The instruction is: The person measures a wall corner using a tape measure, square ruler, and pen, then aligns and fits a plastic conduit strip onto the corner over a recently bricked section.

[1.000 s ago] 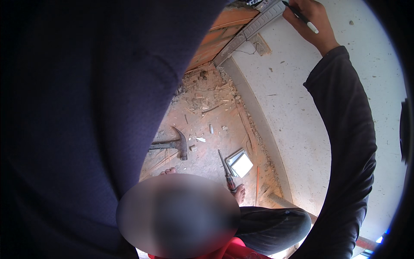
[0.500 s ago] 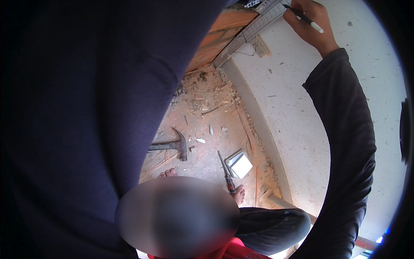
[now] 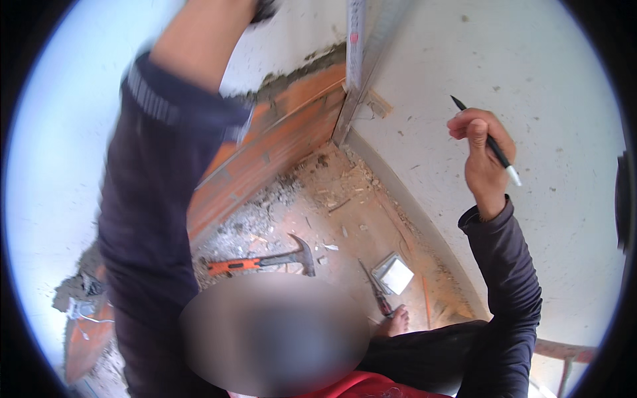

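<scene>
Wall (image 3: 551, 113): white, speckled. Strip (image 3: 355, 60): pale, long, near the wall's far edge. Left hand: beyond the upper edge; grip cannot be told. Right hand (image 3: 483, 162): clamped on a pen (image 3: 499, 152), black, white-ended, tip apparently clear of the wall. Step, as judged: pen at the ready; a stroke would call for tip against surface. Writing: small marks and a red spot on the strip, unreadable; no brand legible.
</scene>
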`<state>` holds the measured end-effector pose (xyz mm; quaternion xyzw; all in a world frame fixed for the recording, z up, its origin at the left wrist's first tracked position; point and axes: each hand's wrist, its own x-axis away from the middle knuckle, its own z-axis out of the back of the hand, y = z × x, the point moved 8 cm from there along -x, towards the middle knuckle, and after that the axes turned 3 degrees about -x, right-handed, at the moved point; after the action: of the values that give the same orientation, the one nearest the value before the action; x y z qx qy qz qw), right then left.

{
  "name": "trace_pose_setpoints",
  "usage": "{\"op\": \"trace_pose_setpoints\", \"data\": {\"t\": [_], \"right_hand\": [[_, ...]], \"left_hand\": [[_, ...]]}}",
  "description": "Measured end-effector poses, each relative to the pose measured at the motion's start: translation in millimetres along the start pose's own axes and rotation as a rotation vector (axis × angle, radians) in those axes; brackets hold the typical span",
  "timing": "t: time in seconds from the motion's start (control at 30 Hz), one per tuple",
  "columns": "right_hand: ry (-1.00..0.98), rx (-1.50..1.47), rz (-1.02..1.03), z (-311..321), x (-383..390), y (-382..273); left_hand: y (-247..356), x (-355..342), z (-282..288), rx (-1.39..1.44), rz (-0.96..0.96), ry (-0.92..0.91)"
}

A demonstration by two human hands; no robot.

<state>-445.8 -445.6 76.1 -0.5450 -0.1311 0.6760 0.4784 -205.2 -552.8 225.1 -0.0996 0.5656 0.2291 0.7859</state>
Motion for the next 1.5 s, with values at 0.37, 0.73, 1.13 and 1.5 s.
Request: {"op": "trace_pose_setpoints", "data": {"t": [0.37, 0.73, 1.13, 1.5], "right_hand": [[0.034, -0.296, 0.156, -1.7, 31.7, -70.0], [-0.258, -0.403, 0.322, -22.6, 49.3, -152.0], [-0.334, -0.328, 0.160, -31.0, 45.9, -139.0], [-0.376, -0.492, -0.548, -64.9, 47.0, -21.7]], "left_hand": [[42.4, 171.3, 110.8, 0.667, 0.858, 0.497], [78.9, 302.6, 140.5, 0.142, 1.097, 0.240], [67.5, 338.6, 87.1, 0.439, 1.444, -0.207], [149.8, 394.0, 33.9, 1.272, 1.842, -0.760]]}}
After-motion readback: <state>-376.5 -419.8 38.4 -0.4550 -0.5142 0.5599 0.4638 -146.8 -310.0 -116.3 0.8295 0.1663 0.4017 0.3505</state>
